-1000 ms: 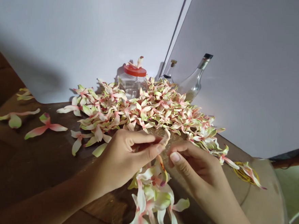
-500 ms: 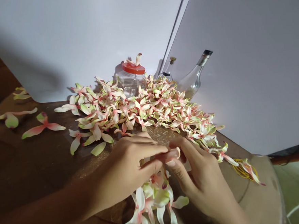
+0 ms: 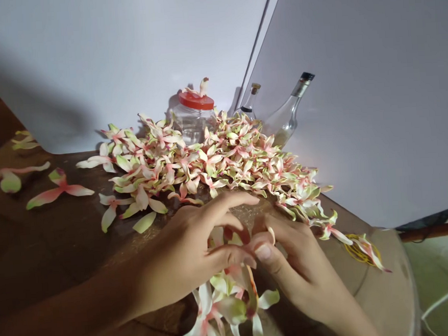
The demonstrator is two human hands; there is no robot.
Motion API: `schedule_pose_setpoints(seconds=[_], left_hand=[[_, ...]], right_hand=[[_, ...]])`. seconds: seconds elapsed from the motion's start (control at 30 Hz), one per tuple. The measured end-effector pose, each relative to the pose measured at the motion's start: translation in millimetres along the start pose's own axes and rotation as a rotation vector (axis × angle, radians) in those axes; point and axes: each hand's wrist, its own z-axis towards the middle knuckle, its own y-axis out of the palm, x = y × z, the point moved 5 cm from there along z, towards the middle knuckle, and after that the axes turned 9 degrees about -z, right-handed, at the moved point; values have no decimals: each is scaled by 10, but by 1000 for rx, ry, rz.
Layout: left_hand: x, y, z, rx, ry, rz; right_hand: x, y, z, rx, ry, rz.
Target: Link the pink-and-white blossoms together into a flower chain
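My left hand (image 3: 201, 236) and my right hand (image 3: 296, 265) meet fingertip to fingertip over the brown table. The left thumb bends toward the curled fingers while its index finger stretches out above; pale petals show within its grasp. Thumb and index finger of the right hand pinch together, with a curled pale petal tip (image 3: 271, 234) sticking up there. Just beneath hangs a bunch of white, pink and green flowers (image 3: 214, 312). What joins the bunch is hidden. Beyond the hands lies a large heap of similar loose flowers (image 3: 208, 161).
A clear jar with a red lid (image 3: 196, 101) stands behind the heap, a flower on top. Two glass bottles, one leaning (image 3: 289, 112), are by the grey panels. Loose flowers (image 3: 60, 189) lie at left. A yellow coil (image 3: 355, 253) sits near the table's right edge.
My left index finger has lifted and straightened away from the other fingers. The fingertips of both hands stay close together, and the view has shifted slightly.
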Motion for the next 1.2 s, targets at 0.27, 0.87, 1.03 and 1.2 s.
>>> schedule_pose_setpoints(seconds=[0.27, 0.87, 1.03, 1.2], left_hand=[[313, -56, -35, -17, 643, 344], [403, 20, -28, 61, 544, 270], [417, 67, 1, -13, 531, 337], [553, 125, 196, -8, 657, 372]], right_hand=[[139, 52, 34, 160, 278, 412], [151, 245, -11, 207, 396, 559], [72, 180, 3, 234, 397, 483], [37, -31, 40, 329, 361, 354]])
